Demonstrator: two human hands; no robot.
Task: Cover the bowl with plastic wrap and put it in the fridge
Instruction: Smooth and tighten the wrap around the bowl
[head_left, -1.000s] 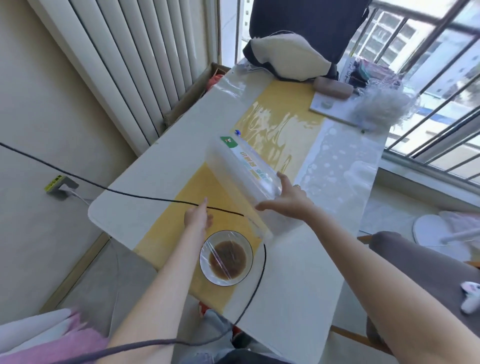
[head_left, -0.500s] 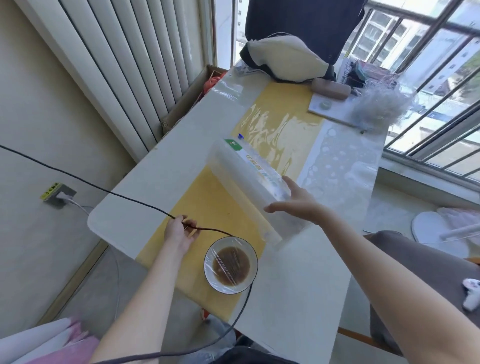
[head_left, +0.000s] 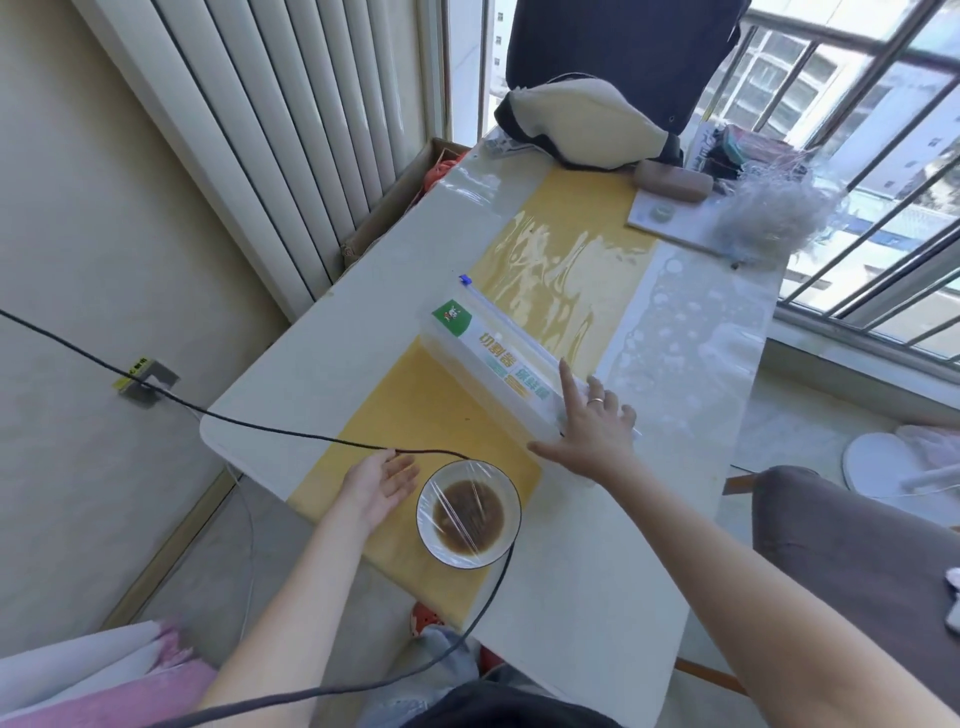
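Note:
A white bowl (head_left: 468, 512) with a dark rim holds brown liquid and stands near the table's front edge; clear plastic wrap is stretched over its top. Just left of the bowl, my left hand (head_left: 382, 480) lies open, palm up, holding nothing. Beyond the bowl lies the plastic wrap dispenser box (head_left: 488, 358), white with a green label and a blue slider. My right hand (head_left: 589, 431) rests flat with spread fingers on the box's near end.
The table (head_left: 311, 374) is white with a yellow strip. A black cable (head_left: 260, 427) crosses it and curves around the bowl. At the far end are a cushion (head_left: 582, 124), a board and crumpled wrap (head_left: 769, 208). A grey seat (head_left: 857, 561) stands right.
My left hand moved back toward the bowl, closed near the cable, and now lies open beside the bowl. My right hand has settled flat on the dispenser's near end.

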